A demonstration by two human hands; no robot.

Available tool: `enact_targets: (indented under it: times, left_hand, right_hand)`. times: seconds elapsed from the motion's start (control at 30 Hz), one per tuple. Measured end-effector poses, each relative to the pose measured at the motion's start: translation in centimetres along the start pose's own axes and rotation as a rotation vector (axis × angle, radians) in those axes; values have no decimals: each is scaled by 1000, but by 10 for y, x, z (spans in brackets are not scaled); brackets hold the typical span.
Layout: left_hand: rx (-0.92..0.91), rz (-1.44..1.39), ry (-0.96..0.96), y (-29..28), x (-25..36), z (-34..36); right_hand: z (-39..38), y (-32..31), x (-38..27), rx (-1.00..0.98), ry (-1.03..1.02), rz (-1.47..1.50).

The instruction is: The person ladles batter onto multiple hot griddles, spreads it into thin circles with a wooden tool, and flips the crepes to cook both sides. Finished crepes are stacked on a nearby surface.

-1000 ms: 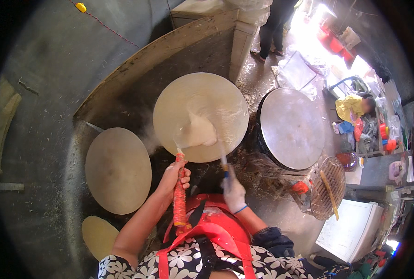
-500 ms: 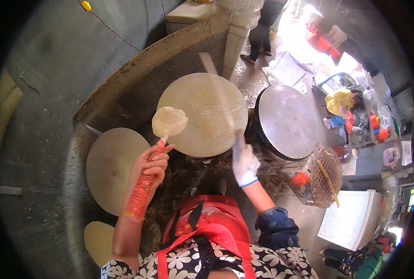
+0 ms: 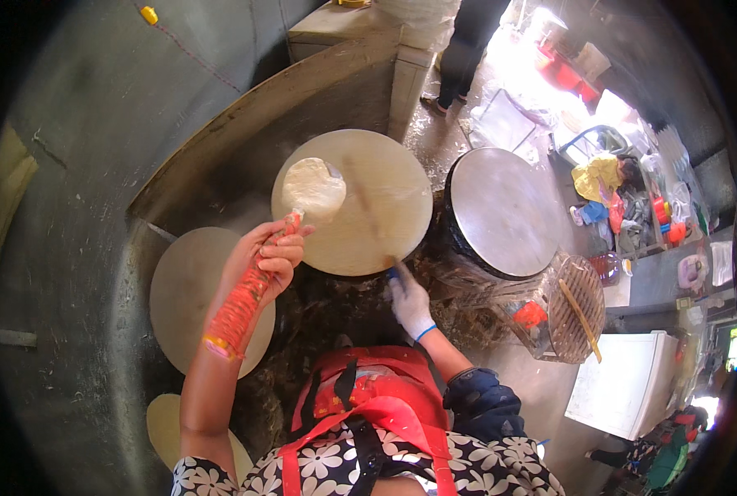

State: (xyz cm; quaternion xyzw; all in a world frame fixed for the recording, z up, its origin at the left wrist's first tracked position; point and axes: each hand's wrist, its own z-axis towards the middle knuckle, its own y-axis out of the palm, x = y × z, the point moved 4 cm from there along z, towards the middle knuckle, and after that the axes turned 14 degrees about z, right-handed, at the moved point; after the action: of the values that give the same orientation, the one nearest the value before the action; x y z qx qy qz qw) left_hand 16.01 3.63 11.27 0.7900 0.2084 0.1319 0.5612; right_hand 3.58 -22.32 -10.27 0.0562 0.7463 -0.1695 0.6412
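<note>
My left hand [image 3: 268,258] is wrapped round the red-bound handle of a scoop [image 3: 234,312]. A pale, wet lump of dough [image 3: 313,187] covers the scoop's round head, which hangs over the left part of the middle griddle. My right hand [image 3: 410,307], in a white glove with a blue cuff edge, grips a long thin spatula [image 3: 365,198]. Its blade is smeared by motion and lies across the middle griddle [image 3: 407,198]. A thin pale layer of batter seems to coat that round plate.
A grey-white round griddle [image 3: 199,289] stands at the left and another, dark-rimmed griddle [image 3: 509,213] at the right. A slatted round rack [image 3: 577,318] bears a wooden stick [image 3: 579,321]. Beyond are a white cabinet [image 3: 621,384], a person's legs [image 3: 465,54] and a crouching person in yellow [image 3: 598,176].
My right hand has moved left and nearer to me, and the spatula's blade has swung over the griddle. The scoop's head has risen slightly farther from me, over the griddle.
</note>
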Motion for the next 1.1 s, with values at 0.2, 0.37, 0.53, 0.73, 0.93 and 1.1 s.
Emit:
enact_targets:
  times: [0.2,0.37,0.53,0.73,0.93,1.1]
  left_hand:
    - [-90,-41,-125,68,-52,95]
    - [-176,129,-262,127,-124,213]
    - [-55,445,-249,163,-203,337]
    - [75,1200,-116,142,-285,459]
    - [191,1752,-7,67,-307,538]
    - [193,2435,181,77,-306,553]
  right_hand:
    - [3,-113,-3,393,23,-113]
    - [-14,-231,11,573,-21,-63]
    - [-29,-340,25,768,-120,-135]
    - [-38,-410,43,775,-11,-156]
    - [-30,-421,52,678,133,-93]
    - [-31,-419,43,645,155,-29]
